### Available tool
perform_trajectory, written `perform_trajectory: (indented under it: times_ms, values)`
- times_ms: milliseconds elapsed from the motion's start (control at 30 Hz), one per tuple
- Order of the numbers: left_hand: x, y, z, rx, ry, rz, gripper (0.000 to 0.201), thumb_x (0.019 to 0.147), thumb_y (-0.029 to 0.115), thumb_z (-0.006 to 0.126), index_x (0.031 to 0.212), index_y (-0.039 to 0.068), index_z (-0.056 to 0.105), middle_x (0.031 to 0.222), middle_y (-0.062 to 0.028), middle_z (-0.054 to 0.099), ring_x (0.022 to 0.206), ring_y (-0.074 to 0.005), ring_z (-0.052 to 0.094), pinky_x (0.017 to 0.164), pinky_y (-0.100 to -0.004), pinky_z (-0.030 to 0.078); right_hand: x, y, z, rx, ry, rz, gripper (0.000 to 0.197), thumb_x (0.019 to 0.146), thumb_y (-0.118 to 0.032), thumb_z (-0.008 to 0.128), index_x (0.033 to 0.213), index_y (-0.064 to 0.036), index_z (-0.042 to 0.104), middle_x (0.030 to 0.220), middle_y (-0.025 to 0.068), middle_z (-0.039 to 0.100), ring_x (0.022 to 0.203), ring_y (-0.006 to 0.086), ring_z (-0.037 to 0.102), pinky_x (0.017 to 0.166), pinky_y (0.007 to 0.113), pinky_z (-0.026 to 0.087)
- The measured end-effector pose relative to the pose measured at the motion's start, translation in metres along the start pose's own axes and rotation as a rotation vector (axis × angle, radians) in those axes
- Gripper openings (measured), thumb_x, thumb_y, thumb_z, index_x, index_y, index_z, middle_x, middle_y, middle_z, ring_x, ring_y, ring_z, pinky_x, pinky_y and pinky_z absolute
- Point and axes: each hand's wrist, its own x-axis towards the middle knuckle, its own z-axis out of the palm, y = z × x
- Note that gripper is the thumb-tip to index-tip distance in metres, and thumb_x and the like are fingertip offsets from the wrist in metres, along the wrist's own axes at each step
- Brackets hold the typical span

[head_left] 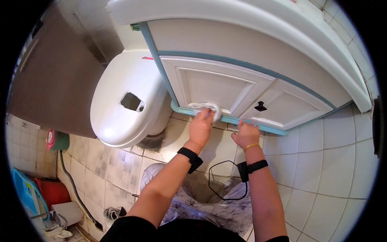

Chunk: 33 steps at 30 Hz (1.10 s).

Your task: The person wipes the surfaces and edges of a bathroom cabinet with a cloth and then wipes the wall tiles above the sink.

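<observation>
In my left hand (200, 128) is a white cloth (217, 112), bunched under the fingers. It presses against the lower edge of a white cabinet door (217, 86), where the door meets the blue bottom rail (238, 121). My right hand (246, 135) rests its fingertips on that same rail, further right, with the thumb spread apart and nothing held. Above it a dark knob (260, 106) sits on the second cabinet door (288, 107). Black bands circle both wrists, and a thin black cord (210, 181) loops from the right one.
To the left of the cabinet stands a white toilet with its lid down (121, 80). A white basin edge (282, 24) overhangs the cabinet. A dark brown panel (56, 76) fills the far left. Blue and red plastic items (52, 189) lie at lower left, near a black hose (76, 193).
</observation>
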Motion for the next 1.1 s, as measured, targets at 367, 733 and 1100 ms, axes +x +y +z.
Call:
perform_trajectory:
  times_ms: [367,733,1100]
  values:
    - [0.022,0.045,0.012,-0.205,-0.074,0.003,0.028,0.080,-0.002,0.063,0.106,0.008,0.069,0.108,-0.0085,0.063,0.090,-0.0322,0.066,0.072,-0.0408,0.056,-0.001,0.003,-0.004,0.049,-0.009,0.005,0.071,0.082,-0.040,0.067,0.143,-0.0059,0.052,0.129,0.0165,0.064,0.132,0.0449,0.050,0.114,0.056,0.031]
    - [0.068,0.091,-0.022,-0.414,0.218,-0.040,0.043,0.075,-0.006,0.066,0.117,0.001,0.059,0.120,-0.0218,0.057,0.101,-0.0421,0.061,0.083,-0.0445,0.054,-0.002,0.005,-0.001,0.114,0.032,-0.015,0.071,0.081,-0.037,0.066,0.141,-0.0035,0.052,0.131,0.0177,0.063,0.131,0.0487,0.049,0.116,0.057,0.028]
    - [0.040,0.083,-0.006,-0.385,0.028,-0.169,0.038,0.074,-0.010,0.065,0.109,0.005,0.069,0.110,-0.0168,0.059,0.095,-0.0362,0.063,0.080,-0.0403,0.054,-0.003,0.006,0.008,0.114,0.092,-0.034,0.071,0.077,-0.036,0.070,0.138,-0.0032,0.055,0.125,0.0182,0.066,0.130,0.0503,0.050,0.113,0.062,0.030]
